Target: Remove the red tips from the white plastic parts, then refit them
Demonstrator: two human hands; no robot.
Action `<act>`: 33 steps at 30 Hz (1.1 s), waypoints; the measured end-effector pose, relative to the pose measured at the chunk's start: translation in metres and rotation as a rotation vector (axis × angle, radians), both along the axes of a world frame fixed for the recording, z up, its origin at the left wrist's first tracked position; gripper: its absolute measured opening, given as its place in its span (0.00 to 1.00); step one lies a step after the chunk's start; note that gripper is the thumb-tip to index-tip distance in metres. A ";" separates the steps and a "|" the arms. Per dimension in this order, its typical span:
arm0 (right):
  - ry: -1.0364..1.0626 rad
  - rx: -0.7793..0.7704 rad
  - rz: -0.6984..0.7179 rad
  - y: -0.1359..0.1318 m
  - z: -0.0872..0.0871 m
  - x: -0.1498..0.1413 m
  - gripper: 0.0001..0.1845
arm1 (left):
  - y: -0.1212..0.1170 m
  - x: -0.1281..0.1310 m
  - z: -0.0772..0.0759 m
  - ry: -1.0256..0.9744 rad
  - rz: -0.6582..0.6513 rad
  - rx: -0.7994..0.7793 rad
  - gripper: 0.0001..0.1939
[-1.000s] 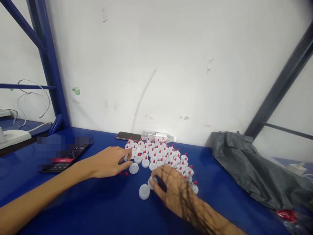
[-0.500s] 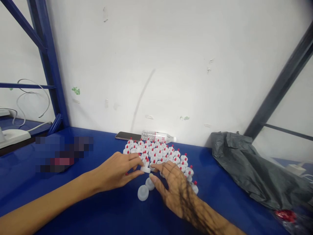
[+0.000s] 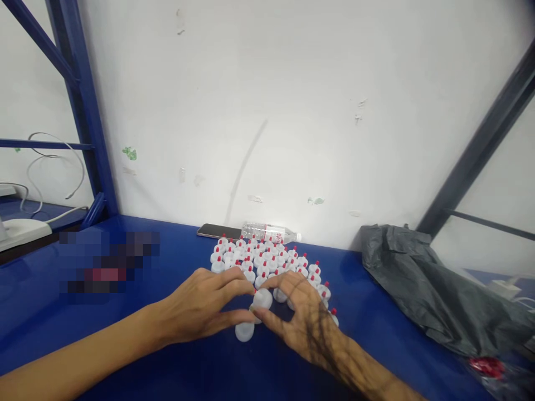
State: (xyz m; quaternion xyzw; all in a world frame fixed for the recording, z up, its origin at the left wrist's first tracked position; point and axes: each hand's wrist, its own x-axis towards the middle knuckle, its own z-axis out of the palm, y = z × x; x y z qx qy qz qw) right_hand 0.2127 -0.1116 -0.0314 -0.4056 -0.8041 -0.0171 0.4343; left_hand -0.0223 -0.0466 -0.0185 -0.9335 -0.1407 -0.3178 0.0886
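Note:
A translucent white round cap (image 3: 263, 299) with a red tip is held tilted between my two hands, its round face towards me. My left hand (image 3: 217, 301) has its index fingertip at the cap's left edge by the red tip, with the thumb lower down. My right hand (image 3: 298, 306) pinches the cap from the right between thumb and index finger. Just below, a white disc (image 3: 244, 331) lies flat on the blue table. A second disc beside it is mostly hidden by my fingers. Behind my hands, several red-tipped white caps (image 3: 262, 269) stand upright, packed together.
A phone (image 3: 219, 231) and a clear plastic bottle (image 3: 267, 232) lie against the wall. On the right is a dark plastic bag (image 3: 418, 284) with a red packet (image 3: 487, 366) near it. A blue metal frame (image 3: 86, 106) rises at the left, beside white cables.
The cap in my fingers has tipped so its round face shows, and it sits slightly further right. My left hand has shifted right and covers part of one loose disc.

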 end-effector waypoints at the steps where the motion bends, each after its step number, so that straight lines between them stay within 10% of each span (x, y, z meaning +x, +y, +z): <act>1: -0.008 0.013 0.005 0.000 0.000 0.001 0.12 | 0.001 0.000 0.001 -0.003 0.012 0.013 0.18; 9: 0.000 0.020 0.075 -0.004 -0.005 -0.004 0.17 | -0.001 0.002 -0.001 0.196 0.040 0.072 0.16; 18: -0.002 0.060 -0.004 0.010 0.001 0.016 0.06 | 0.001 -0.006 0.014 -0.167 0.028 -0.507 0.21; 22: -0.022 0.074 -0.206 0.021 0.007 0.034 0.11 | 0.027 -0.023 0.028 -0.204 0.195 -0.339 0.20; 33: -0.202 0.053 -0.040 0.024 -0.003 0.029 0.03 | 0.046 -0.024 0.008 0.262 0.256 -0.329 0.12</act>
